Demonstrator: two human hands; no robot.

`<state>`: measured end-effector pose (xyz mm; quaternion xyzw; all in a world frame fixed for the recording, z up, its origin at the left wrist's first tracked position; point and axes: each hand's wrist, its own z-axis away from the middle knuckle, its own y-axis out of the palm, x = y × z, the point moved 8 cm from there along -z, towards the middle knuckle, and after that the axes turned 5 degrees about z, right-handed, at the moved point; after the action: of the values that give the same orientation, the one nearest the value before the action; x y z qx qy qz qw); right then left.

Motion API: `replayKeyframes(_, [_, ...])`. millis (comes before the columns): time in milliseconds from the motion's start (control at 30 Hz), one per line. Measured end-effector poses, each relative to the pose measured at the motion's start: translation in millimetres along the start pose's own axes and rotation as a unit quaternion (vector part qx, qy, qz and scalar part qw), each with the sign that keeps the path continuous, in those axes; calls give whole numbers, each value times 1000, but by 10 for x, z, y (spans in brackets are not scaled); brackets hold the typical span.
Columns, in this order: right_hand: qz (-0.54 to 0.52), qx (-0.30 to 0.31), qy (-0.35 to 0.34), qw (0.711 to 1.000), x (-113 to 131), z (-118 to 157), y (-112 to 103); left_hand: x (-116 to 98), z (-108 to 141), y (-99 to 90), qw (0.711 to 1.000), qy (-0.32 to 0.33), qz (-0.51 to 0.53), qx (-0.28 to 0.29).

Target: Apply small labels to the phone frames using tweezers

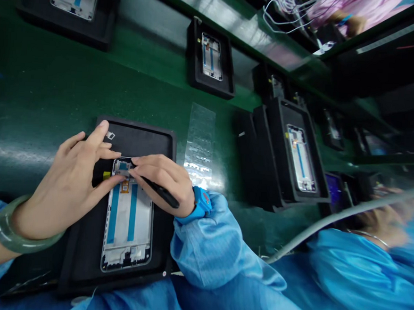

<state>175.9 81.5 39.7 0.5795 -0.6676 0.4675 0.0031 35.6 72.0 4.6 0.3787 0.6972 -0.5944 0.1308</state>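
Several trayed phone frames [122, 224] dot the glossy green bench [144, 89].

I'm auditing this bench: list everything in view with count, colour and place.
near tray: 1, black, lower centre
phone frame: 1, silver, near tray
small piece: 1, whitish, near tray
tab: 1, yellow, beside phone frame
tabletop: 1, green, beneath trays
plastic strip: 1, transparent, on tabletop
other trays: several, some blurred, black, far side and right
other phone frames: several, silver, other trays
cables: several, white, top right
tube: 1, grey, lower right
other people: 2, pink and blue clothing, right
slim tool: 1, black, right hand
bangle: 1, green, left wrist
wristband: 1, blue, right wrist
sleeves: 2, blue, both arms
left hand: 1, bare, touching phone frame
right hand: 1, bare, at phone frame
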Motion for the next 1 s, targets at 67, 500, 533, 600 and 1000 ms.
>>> replayKeyframes(67, [-12,-17,12,1000,-29,5,-21,1,4,1,1000,2,-2,-1])
replayKeyframes(500, [-50,-26,149,987,-267,32,-10,-25,-9,-9,1000,-4,0,2])
replayKeyframes(533, [-52,-22,162,985,-289,34,0,-27,-10,-11,1000,-4,1,2])
replayKeyframes(600, [-58,-21,188,980,-326,36,10,-30,-11,-11,1000,-3,3,2])
replayKeyframes(1000, [-54,-19,226,972,-368,31,-1,-23,-21,9,1000,-5,-4,6])
